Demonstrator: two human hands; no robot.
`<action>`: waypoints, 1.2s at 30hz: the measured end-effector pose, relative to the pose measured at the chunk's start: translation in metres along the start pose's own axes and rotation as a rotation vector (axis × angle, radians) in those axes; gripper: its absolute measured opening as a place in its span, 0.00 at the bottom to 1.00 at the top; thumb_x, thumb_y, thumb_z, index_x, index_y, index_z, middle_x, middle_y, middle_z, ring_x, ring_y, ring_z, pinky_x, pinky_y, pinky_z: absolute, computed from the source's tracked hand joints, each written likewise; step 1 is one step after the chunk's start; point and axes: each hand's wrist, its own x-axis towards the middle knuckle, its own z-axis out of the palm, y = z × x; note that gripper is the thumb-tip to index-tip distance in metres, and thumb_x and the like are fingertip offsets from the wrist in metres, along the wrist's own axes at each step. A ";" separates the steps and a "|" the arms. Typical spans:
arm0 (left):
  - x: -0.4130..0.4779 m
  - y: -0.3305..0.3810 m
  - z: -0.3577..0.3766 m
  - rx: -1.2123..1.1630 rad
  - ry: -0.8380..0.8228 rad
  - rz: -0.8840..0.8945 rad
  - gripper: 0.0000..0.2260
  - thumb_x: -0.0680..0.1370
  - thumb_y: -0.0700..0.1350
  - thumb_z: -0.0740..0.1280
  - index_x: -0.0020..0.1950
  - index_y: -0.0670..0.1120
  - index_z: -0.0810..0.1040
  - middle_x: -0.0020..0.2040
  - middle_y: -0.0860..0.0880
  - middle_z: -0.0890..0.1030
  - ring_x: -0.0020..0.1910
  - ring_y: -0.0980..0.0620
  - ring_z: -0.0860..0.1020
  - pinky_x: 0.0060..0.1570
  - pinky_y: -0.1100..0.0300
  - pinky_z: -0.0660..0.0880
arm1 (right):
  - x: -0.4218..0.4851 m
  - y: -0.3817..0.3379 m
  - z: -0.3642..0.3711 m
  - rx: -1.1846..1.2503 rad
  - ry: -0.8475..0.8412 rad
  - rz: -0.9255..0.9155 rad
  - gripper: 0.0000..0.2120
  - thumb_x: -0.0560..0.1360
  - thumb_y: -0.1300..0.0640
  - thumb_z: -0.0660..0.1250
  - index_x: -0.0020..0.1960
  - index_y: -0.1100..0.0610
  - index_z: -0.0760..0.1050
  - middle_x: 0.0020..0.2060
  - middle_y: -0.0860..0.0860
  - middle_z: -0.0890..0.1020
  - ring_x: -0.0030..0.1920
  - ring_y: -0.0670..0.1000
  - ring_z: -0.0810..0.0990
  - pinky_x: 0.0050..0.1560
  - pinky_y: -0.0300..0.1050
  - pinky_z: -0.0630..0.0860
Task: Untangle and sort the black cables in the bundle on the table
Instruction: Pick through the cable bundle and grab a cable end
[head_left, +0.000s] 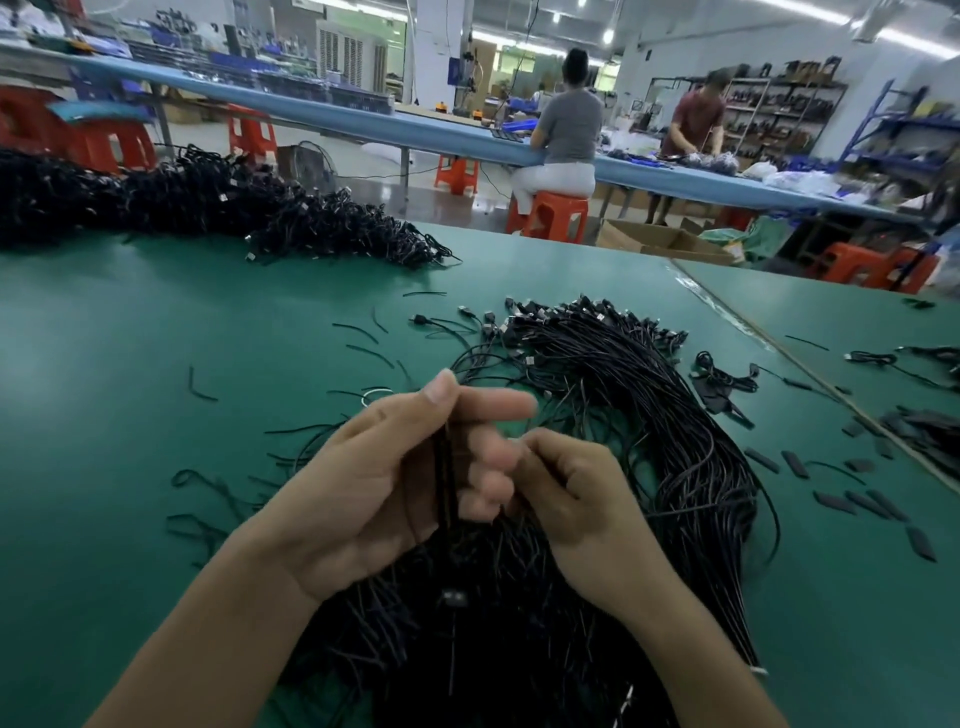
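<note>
A large bundle of black cables (623, 415) lies on the green table (156, 364), its plug ends fanned out at the far side and its tails running under my wrists. My left hand (374, 483) is raised over the bundle, with a few black cables (445, 483) pinched upright between thumb and fingers. My right hand (566, 488) is curled beside it, fingers touching the left hand's fingers and closed on thin cable strands. The fingertips are blurred.
A long heap of black cables (208, 208) lies at the table's far left. Loose ties (202, 387) and short black sleeves (841, 501) are scattered around. A second green table (857, 322) adjoins on the right. Two people work at a blue bench (363, 117) behind.
</note>
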 end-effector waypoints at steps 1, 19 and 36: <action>0.000 0.001 -0.004 -0.037 0.040 0.039 0.20 0.76 0.56 0.70 0.59 0.42 0.84 0.43 0.48 0.85 0.41 0.53 0.84 0.40 0.62 0.80 | 0.004 -0.001 0.003 -0.030 -0.033 -0.001 0.15 0.79 0.42 0.63 0.41 0.51 0.78 0.34 0.56 0.79 0.34 0.59 0.75 0.37 0.58 0.73; 0.002 -0.033 0.001 0.976 0.230 -0.266 0.23 0.85 0.54 0.55 0.34 0.48 0.78 0.27 0.50 0.79 0.24 0.53 0.76 0.27 0.64 0.71 | -0.016 -0.017 -0.019 -0.244 -0.055 0.073 0.05 0.73 0.50 0.75 0.40 0.48 0.82 0.38 0.45 0.82 0.40 0.45 0.81 0.41 0.37 0.76; 0.002 -0.008 -0.008 -0.227 0.292 -0.044 0.16 0.78 0.49 0.63 0.49 0.40 0.87 0.45 0.44 0.85 0.41 0.50 0.85 0.41 0.61 0.81 | -0.022 -0.024 0.010 -0.359 -0.139 0.182 0.11 0.81 0.47 0.62 0.44 0.46 0.80 0.35 0.48 0.81 0.31 0.50 0.76 0.33 0.48 0.72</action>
